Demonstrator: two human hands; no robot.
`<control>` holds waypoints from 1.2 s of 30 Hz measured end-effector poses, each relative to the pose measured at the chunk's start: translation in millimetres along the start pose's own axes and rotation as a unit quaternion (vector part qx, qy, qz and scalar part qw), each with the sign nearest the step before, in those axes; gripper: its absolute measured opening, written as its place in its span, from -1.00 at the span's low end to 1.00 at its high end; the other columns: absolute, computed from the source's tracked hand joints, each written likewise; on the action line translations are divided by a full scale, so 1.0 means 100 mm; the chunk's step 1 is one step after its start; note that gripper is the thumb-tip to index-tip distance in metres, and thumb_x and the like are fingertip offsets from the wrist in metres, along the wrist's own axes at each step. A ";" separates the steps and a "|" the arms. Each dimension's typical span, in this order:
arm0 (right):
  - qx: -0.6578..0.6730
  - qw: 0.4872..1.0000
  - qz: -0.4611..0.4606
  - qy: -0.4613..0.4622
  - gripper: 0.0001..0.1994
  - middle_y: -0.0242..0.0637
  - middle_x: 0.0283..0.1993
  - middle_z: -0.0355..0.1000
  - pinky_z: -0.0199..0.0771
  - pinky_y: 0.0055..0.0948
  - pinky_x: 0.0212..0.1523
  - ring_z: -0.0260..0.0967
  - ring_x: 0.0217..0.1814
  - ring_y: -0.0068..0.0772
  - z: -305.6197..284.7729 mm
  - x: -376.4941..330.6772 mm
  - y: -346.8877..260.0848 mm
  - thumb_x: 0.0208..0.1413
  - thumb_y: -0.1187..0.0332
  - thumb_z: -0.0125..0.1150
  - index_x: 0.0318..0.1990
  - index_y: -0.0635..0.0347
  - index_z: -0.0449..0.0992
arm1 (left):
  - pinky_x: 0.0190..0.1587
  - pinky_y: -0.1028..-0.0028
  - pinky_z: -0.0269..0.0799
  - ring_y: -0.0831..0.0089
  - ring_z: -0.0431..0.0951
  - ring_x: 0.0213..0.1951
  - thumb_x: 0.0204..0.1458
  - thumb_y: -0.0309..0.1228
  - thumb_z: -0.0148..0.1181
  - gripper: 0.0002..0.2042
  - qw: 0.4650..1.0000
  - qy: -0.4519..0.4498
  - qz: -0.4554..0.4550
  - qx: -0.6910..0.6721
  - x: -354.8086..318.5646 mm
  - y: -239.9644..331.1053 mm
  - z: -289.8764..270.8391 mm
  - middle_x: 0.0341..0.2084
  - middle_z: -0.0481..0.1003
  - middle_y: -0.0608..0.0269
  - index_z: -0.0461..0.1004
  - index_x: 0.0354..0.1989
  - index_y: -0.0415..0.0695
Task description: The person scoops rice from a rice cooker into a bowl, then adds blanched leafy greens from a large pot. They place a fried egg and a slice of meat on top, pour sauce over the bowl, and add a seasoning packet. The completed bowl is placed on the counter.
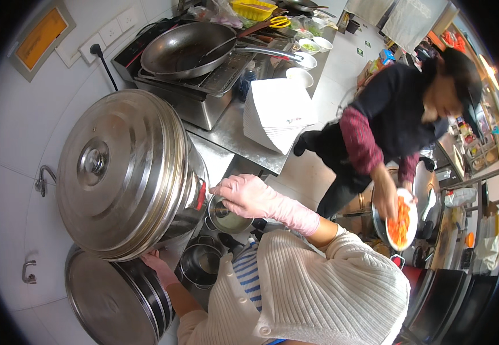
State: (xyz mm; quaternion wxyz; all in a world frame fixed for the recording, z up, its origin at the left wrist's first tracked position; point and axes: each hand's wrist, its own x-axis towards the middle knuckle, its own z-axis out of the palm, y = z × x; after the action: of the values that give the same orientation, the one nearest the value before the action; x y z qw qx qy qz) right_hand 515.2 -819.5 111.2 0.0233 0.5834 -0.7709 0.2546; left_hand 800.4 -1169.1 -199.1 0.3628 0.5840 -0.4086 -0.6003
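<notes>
A big lidded steel stockpot (114, 167) stands at the left, with a red-wrapped handle (202, 196) on its near side. My right hand (244, 194), in a pink glove, is beside this handle with its fingers curled. The fingertips are close to the handle; whether they grip anything is hidden. Lower down, my left hand (158, 267), also pink-gloved, lies against the pot's lower side with its fingers extended, partly tucked between it and a wide round steel vessel (108, 302). Below my right hand sits a small pot (229, 221) with pale contents.
Another small pot (202, 263) is near my body. Beyond the stockpot, a wok (189, 50) sits on a stove beside stacked white boxes (278, 106) and small bowls (309, 46). At the right, a co-worker (396, 103) holds a white dish (402, 221) of orange-red food.
</notes>
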 end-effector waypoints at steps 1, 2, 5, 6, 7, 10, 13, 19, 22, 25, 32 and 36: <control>-0.002 1.000 0.003 -0.005 -0.66 -0.19 -0.23 0.42 0.46 -0.26 -0.16 0.43 -0.19 -0.16 0.00 -0.01 0.00 0.00 0.34 0.09 -0.02 0.18 0.40 | -0.15 0.39 0.42 0.33 0.49 -0.15 0.20 0.08 -0.22 -0.42 1.000 0.009 0.000 -0.001 0.00 0.00 0.00 -0.07 0.43 0.15 0.14 0.25 -0.05; -0.003 1.000 0.007 -0.011 -0.66 -0.19 -0.23 0.42 0.46 -0.25 -0.16 0.43 -0.19 -0.16 -0.01 -0.03 0.01 0.01 0.34 0.09 -0.03 0.18 0.40 | -0.17 0.40 0.41 0.34 0.49 -0.16 0.20 0.08 -0.23 -0.43 1.000 0.015 0.003 0.000 0.01 0.00 0.01 -0.08 0.43 0.16 0.15 0.25 -0.05; 0.009 0.999 0.025 -0.034 -0.70 -0.19 -0.21 0.43 0.42 -0.22 -0.12 0.43 -0.17 -0.14 -0.03 -0.06 0.04 0.03 0.34 0.07 -0.05 0.16 0.39 | -0.21 0.40 0.39 0.36 0.47 -0.18 0.22 0.05 -0.27 -0.46 1.000 -0.026 -0.004 0.014 0.09 -0.02 -0.03 -0.07 0.42 0.17 0.15 0.24 -0.04; 0.008 0.999 0.027 -0.039 -0.71 -0.19 -0.21 0.43 0.42 -0.21 -0.12 0.43 -0.16 -0.14 -0.04 -0.07 0.04 0.03 0.34 0.07 -0.06 0.15 0.39 | -0.21 0.40 0.39 0.37 0.47 -0.18 0.23 0.05 -0.28 -0.46 1.000 -0.023 -0.001 0.010 0.11 -0.04 -0.04 -0.08 0.42 0.17 0.15 0.24 -0.04; 0.010 0.998 0.032 -0.048 -0.71 -0.19 -0.20 0.43 0.42 -0.20 -0.11 0.43 -0.16 -0.14 -0.04 -0.09 0.05 0.04 0.34 0.06 -0.06 0.14 0.39 | -0.21 0.41 0.39 0.37 0.47 -0.19 0.24 0.04 -0.29 -0.47 1.000 -0.019 0.001 0.006 0.11 -0.05 -0.04 -0.08 0.42 0.17 0.15 0.24 -0.04; 0.009 0.997 0.048 -0.062 -0.72 -0.19 -0.20 0.44 0.41 -0.20 -0.11 0.43 -0.14 -0.14 -0.05 -0.12 0.07 0.04 0.32 0.06 -0.06 0.14 0.41 | -0.18 0.40 0.39 0.37 0.47 -0.18 0.25 0.04 -0.31 -0.47 1.000 -0.004 0.025 0.015 0.07 -0.07 -0.04 -0.07 0.42 0.16 0.13 0.26 -0.02; 0.015 0.998 0.050 -0.045 -0.73 -0.18 -0.21 0.45 0.42 -0.21 -0.12 0.44 -0.16 -0.13 -0.05 -0.15 0.10 0.06 0.31 0.06 -0.07 0.14 0.43 | -0.22 0.42 0.38 0.43 0.47 -0.25 0.25 0.04 -0.28 -0.49 0.999 0.024 0.023 -0.007 0.03 -0.04 0.01 -0.20 0.45 0.26 0.17 0.22 -0.04; 0.014 0.998 0.058 -0.027 -0.72 -0.17 -0.22 0.46 0.42 -0.20 -0.14 0.44 -0.18 -0.10 -0.03 -0.16 0.20 0.07 0.30 0.06 -0.07 0.15 0.44 | -0.13 0.36 0.34 0.39 0.43 -0.12 0.22 0.08 -0.28 -0.43 1.000 0.020 0.006 -0.015 -0.02 0.03 0.08 -0.07 0.41 0.21 0.12 0.26 -0.06; 0.012 0.998 0.060 -0.022 -0.73 -0.16 -0.25 0.45 0.42 -0.20 -0.14 0.44 -0.18 -0.10 -0.01 -0.14 0.21 0.07 0.30 0.06 -0.09 0.16 0.44 | -0.07 0.34 0.32 0.37 0.41 -0.03 0.22 0.10 -0.29 -0.42 1.000 -0.006 -0.001 0.012 -0.12 0.12 0.08 0.03 0.38 0.21 0.13 0.26 -0.04; 0.006 0.997 0.065 -0.033 -0.73 -0.16 -0.27 0.45 0.41 -0.20 -0.13 0.44 -0.19 -0.10 0.00 -0.10 0.22 0.06 0.30 0.07 -0.10 0.17 0.44 | -0.28 0.52 0.33 0.48 0.44 -0.22 0.23 0.05 -0.26 -0.50 1.000 0.004 0.024 -0.016 -0.28 0.18 0.14 -0.14 0.43 0.28 0.20 0.18 -0.04; 0.014 0.998 0.051 -0.020 -0.76 -0.16 -0.27 0.45 0.41 -0.19 -0.14 0.44 -0.22 -0.08 0.03 0.01 0.23 0.06 0.30 0.07 -0.13 0.17 0.45 | -0.22 0.50 0.34 0.54 0.46 -0.30 0.20 0.03 -0.22 -0.53 0.998 0.030 0.020 -0.043 -0.22 0.10 0.12 -0.18 0.45 0.36 0.24 0.14 -0.01; 0.016 0.998 0.047 -0.029 -0.78 -0.16 -0.27 0.45 0.41 -0.19 -0.14 0.44 -0.22 -0.08 0.05 0.06 0.23 0.06 0.30 0.07 -0.16 0.17 0.45 | -0.10 0.40 0.33 0.44 0.46 -0.15 0.18 -0.01 -0.19 -0.52 0.999 -0.008 0.028 -0.021 -0.16 0.04 0.07 -0.08 0.43 0.28 0.22 0.16 -0.04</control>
State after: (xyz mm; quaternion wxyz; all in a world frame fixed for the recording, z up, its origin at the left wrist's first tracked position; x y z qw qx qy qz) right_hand 493.7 -822.7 100.3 -0.0206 0.5536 -0.7940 0.2505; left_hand 794.0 -1156.2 -188.9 0.3884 0.5597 -0.4147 -0.6032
